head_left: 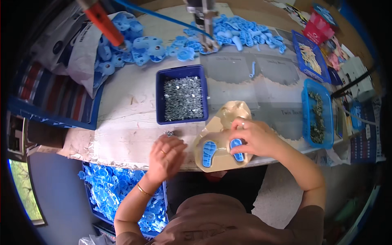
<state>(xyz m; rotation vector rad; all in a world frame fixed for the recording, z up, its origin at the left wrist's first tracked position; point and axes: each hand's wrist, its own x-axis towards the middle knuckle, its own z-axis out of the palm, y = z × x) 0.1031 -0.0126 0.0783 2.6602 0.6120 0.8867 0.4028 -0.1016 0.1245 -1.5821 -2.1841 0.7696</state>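
Note:
A beige moulded plastic tray point(222, 161) lies at the table's front edge. One blue foot-shaped plastic piece point(209, 154) sits in its left hollow, and a second blue foot-shaped piece point(236, 149) is on its right side. My right hand point(255, 139) reaches over the tray with thumb and fingers closed about this second piece, partly covering it. To the left, my left hand point(166, 157) hovers at the table edge with curled fingers; what they hold, if anything, is hidden. Just beyond its fingertips lies a little heap of screws point(170, 133).
Behind my hands stands a dark blue bin point(159, 98) of silvery screws. Blue plastic parts point(245, 32) are piled along the back. An orange-handled tool point(105, 26) hangs at upper left. A light blue tub point(318, 141) stands right; a crate of blue parts point(118, 192) sits below left.

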